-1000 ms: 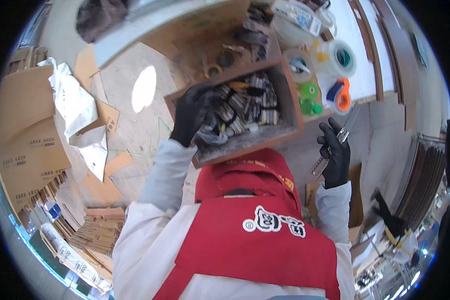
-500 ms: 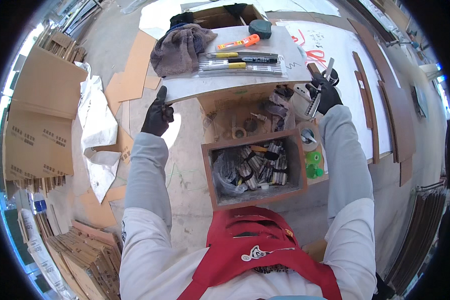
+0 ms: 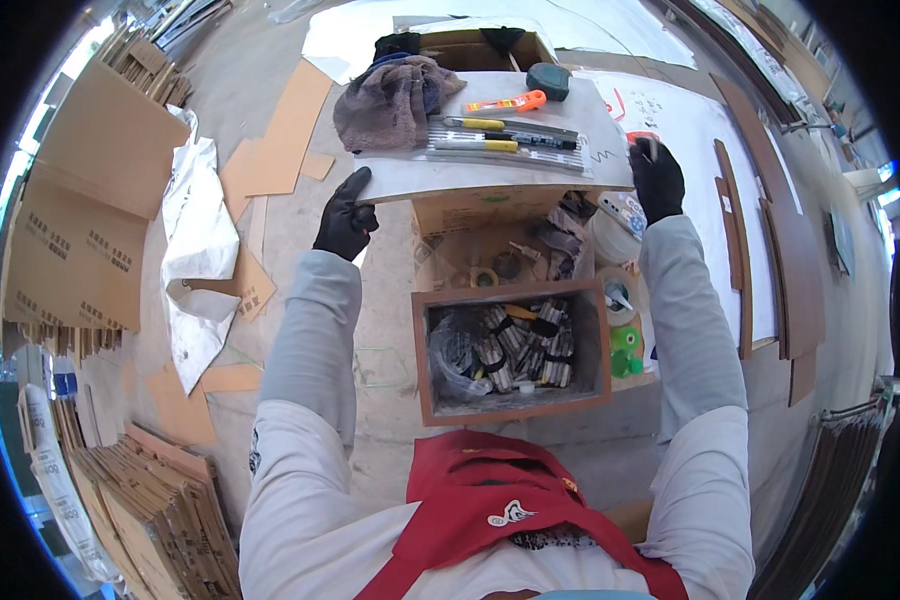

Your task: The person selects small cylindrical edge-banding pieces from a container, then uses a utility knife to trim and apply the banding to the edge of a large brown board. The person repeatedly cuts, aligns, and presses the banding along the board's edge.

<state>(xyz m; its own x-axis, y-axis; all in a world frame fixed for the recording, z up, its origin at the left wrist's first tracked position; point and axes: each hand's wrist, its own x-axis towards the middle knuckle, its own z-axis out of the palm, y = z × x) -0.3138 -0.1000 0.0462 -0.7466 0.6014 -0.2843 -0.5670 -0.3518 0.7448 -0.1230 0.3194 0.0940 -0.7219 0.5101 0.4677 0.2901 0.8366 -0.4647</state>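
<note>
My left hand [image 3: 348,214], in a black glove, pinches the near left corner of a white board [image 3: 395,172], thumb on top. At the board's right end my right hand [image 3: 658,182], also gloved, is closed; what it grips is hidden. On the board lie a grey-brown rag [image 3: 390,112], an orange utility knife [image 3: 507,102], a dark green tape measure [image 3: 547,82] and a clear strip holding a black marker [image 3: 540,141] and yellow-and-grey pens [image 3: 485,146]. Below stands an open wooden box [image 3: 425,350] with small clear tubes and a plastic bag inside.
Under the board is an open cardboard box [image 3: 460,215] with tape rolls. A green bottle [image 3: 625,352] and a white tub [image 3: 615,240] stand beside it. Brown boards [image 3: 740,240] lie on white sheeting at the right. Cardboard stacks [image 3: 155,490] and a white sack [image 3: 200,240] are at the left.
The silver tool that showed in my right hand is no longer visible there. That hand has moved up against the board's right end. The board's right end sits slightly lower in view.
</note>
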